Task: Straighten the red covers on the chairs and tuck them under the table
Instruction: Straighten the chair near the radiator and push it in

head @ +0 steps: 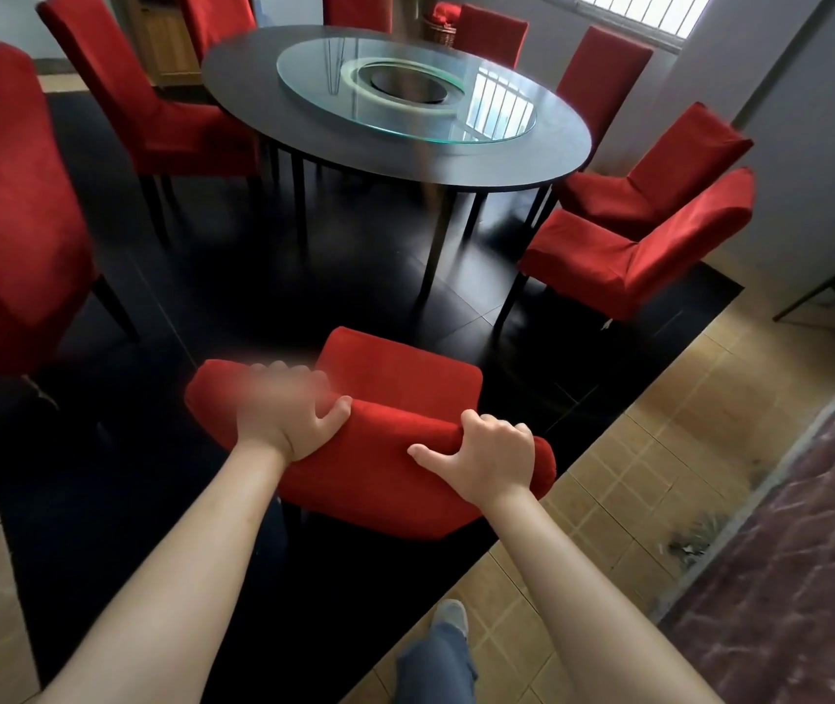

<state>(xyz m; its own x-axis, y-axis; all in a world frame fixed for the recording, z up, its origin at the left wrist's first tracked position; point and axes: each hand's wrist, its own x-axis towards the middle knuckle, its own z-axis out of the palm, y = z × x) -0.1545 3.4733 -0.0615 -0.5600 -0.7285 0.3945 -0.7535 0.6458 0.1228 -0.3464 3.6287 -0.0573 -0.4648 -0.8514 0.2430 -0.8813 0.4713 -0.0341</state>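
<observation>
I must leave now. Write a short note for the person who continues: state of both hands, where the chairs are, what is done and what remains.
Left hand and right hand both grip the top of the near chair's back.
That chair stands apart from the table, on the dark floor, seat facing the table.
Done: nothing is surely finished; the side chairs, like the right chair, also stand away from the table.
Left: smooth this cover, push the chair under the table, then treat the others the same way.
</observation>
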